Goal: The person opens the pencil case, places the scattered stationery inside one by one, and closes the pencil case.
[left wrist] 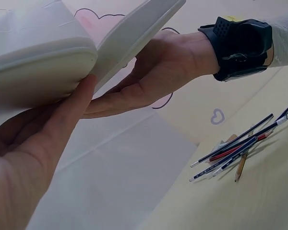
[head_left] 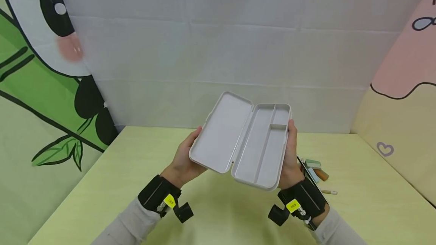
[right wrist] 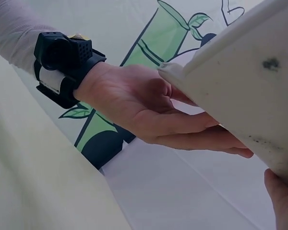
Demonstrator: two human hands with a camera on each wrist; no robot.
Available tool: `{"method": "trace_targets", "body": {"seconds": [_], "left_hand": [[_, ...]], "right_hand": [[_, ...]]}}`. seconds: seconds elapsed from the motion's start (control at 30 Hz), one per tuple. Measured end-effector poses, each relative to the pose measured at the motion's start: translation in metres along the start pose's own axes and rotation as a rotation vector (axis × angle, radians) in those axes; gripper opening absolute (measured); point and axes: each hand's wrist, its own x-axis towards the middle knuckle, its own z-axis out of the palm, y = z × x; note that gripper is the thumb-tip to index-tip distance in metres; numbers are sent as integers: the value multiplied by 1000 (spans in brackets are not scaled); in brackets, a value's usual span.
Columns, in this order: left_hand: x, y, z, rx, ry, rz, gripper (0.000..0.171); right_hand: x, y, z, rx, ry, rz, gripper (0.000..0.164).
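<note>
Head view: left hand [head_left: 185, 160] and right hand [head_left: 290, 163] grip the pencil case [head_left: 245, 148], lid already open, with pencils [head_left: 329, 192] and eraser-like blocks [head_left: 313, 164] lying outside, right of the right hand.

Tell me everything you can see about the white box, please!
The box is off-white, smooth and plastic-looking, with rounded corners. It's hinged open: the plain lid is at the picture's left, the tray at the right. The tray has three empty compartments: one long, plus a small one above a longer one. Outside, there are dark smudges. It's held tilted above the table, left hand on the lid's side, right hand on the tray's.
</note>
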Motion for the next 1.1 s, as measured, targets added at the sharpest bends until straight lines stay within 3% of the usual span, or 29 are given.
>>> {"method": "trace_targets", "body": {"seconds": [0.23,0.47,0.7,0.8,0.93,1.0,1.1], "left_hand": [[1,-3,1,-43,2,12,47],[4,-5,3,8,99,-2,47],[3,-7,11,-13,184,-5,68],[3,-11,20,100,243,49,59],[3,-15,33,301,410,120,41],[3,-16,38,345,491,138,37],[2,-16,41,358,550,154,34]], "right_hand": [[-1,-1,3,5,16,24,72],[-2,2,8,79,18,-16,69],[0,6,8,149,162,-45,66],[2,6,7,225,216,-61,66],[2,5,7,268,257,-77,67],[2,5,8,258,260,-94,68],[2,5,9,254,247,-114,69]]}}
